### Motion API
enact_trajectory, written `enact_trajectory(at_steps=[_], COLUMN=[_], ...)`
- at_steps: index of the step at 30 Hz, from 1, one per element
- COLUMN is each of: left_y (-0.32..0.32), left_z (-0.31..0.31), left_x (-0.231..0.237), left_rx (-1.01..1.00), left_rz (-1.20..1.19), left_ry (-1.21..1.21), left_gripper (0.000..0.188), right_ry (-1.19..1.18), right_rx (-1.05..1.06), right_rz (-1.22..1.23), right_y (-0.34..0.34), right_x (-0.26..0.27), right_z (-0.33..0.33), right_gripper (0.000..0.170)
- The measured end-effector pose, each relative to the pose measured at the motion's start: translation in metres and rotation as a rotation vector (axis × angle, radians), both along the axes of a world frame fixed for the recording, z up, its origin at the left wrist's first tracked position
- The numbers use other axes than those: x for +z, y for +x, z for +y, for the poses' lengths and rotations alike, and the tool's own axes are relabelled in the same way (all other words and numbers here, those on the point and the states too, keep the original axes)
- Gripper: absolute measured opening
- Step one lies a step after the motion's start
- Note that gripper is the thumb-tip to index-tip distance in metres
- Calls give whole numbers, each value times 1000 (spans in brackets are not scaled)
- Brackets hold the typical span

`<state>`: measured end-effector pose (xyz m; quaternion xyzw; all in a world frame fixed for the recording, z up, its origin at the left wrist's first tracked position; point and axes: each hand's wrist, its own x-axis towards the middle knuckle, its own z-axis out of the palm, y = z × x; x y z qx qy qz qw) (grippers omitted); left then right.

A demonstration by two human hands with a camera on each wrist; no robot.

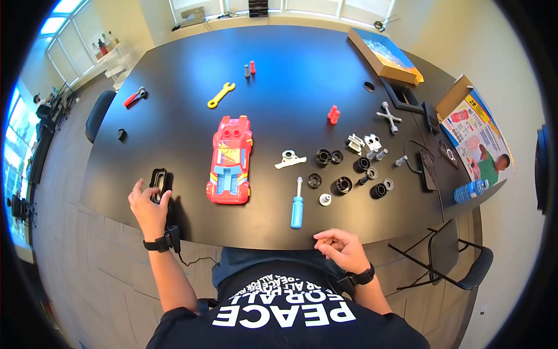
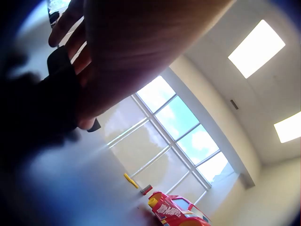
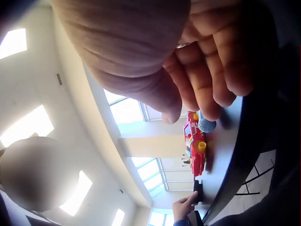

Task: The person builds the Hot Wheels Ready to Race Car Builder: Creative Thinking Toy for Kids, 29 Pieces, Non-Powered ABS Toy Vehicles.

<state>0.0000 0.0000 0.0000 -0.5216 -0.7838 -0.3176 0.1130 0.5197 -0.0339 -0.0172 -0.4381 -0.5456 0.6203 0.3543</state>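
Note:
At the left of the table, my left hand (image 1: 148, 206) grips a black oblong plastic frame piece (image 1: 158, 177) between thumb and fingers. In the left wrist view the black piece (image 2: 59, 60) shows dark beside the fingers, partly hidden. My right hand (image 1: 340, 247) rests at the front table edge with fingers loosely curled, holding nothing. Between the hands stands a red toy car (image 1: 231, 160) with a blue seat section. Nearest to the right hand lies a blue-handled toy screwdriver (image 1: 297, 212). A white bracket-like part (image 1: 289, 159) lies just beyond it.
Several black wheels (image 1: 343, 185) and grey bolts lie right of centre. Farther back are a yellow wrench (image 1: 221, 95), red pegs (image 1: 333, 114), a grey cross wrench (image 1: 389, 118) and a red-handled tool (image 1: 135, 98). A water bottle (image 1: 471, 191) and an open box (image 1: 386, 55) stand on the right.

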Motion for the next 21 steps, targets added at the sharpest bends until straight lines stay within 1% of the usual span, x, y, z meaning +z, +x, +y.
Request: enact_trajectory(at_steps=[1,2,3,4,6,7,8,10,11,13,14,15,17,18,19,20,21], left_y=[17,34,51,69,107,120,130,140,146,154,156,158,162,163,166,167,166], left_z=[2,6,8,9,12,12,15,13,11,4,0,-5,-14,-21,-27,-32,-37], left_x=[9,14,16,20,33,31,26,13,10,5,4,2,3,4,8,9,10], left_rx=[50,41,-114,-264,-445,-508,-572,-616,-605,-604,-583,-558,-556,-548,-535,-511,-511], left_rz=[117,117,-36,-191,-126,-119,-113,-89,-100,-115,-115,-116,-131,-140,-153,-156,-159], left_ry=[37,36,79,121,-9,-57,-102,-173,-149,-124,-110,-96,-88,-80,-74,-80,-92], left_gripper=[35,35,49,65,81,83,85,82,79,76,71,66,63,60,53,53,52], right_ry=[-1,33,64,60,216,433,556,619,621,673,672,668,673,675,621,568,582], right_rx=[-10,-9,-5,-8,-138,-234,-325,-393,-396,-362,-367,-338,-282,-263,-239,-212,-208], right_rz=[0,-67,-137,-140,-83,-257,-371,-449,-456,-543,-549,-586,-648,-645,-679,-711,-743], right_y=[-1,-2,-3,-4,-9,-12,-8,-2,2,9,11,13,16,16,14,12,13], right_x=[-1,-3,-3,-3,0,9,9,26,30,33,32,29,21,21,23,22,19], right_z=[1,3,4,5,12,17,25,43,52,67,72,77,87,90,92,94,97], right_gripper=[24,24,24,24,24,26,31,43,43,57,57,60,68,68,70,71,73])
